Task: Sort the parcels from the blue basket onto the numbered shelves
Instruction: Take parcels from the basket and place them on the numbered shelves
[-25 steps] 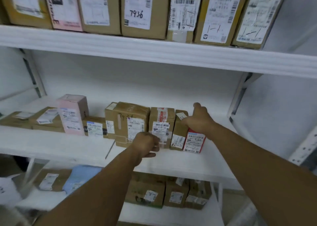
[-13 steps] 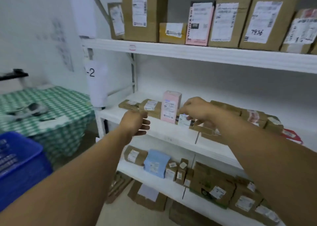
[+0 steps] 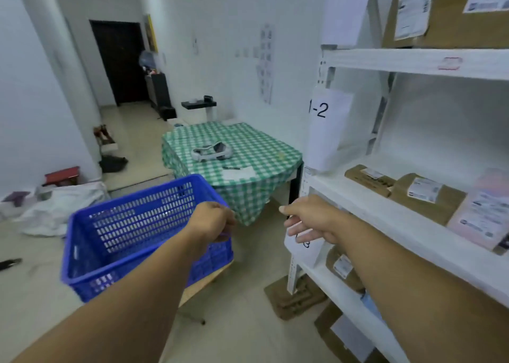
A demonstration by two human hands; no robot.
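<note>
Left hand (image 3: 212, 221) over basket (image 3: 124, 225) rim, 8 o'clock: fingers curled, grip cannot be told. Right hand (image 3: 311, 219) slack, empty, beside shelves (image 3: 399, 59), 3 o'clock.

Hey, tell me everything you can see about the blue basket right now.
The blue basket is a rectangular plastic crate, open-topped, with a solid rim and walls pierced by rows of slots. It sits on a pale wooden-looking stand near the green checked table. No parcel shows in its visible interior. The left hand overlaps its near right corner; whether it grips the rim cannot be told.
</note>
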